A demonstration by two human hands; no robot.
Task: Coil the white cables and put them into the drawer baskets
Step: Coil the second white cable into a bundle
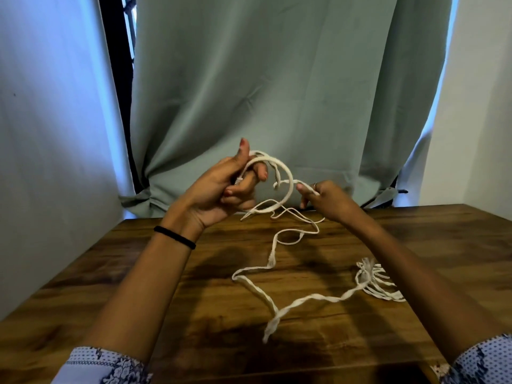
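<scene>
My left hand (221, 187) is raised above the far edge of the wooden table (171, 295) and grips a loop of white cable (288, 178) with its plug end between the fingers. My right hand (324, 198) pinches the same cable a short way to the right of the loop. From there the cable's loose length (273, 259) trails down and winds across the tabletop toward me. A second white cable (371, 281), bundled in several loops, lies on the table at the right, partly behind my right forearm. No drawer or baskets are in view.
A grey-green curtain (277, 92) hangs right behind the table's far edge, with pale walls on both sides. A black band sits on my left wrist (174, 237).
</scene>
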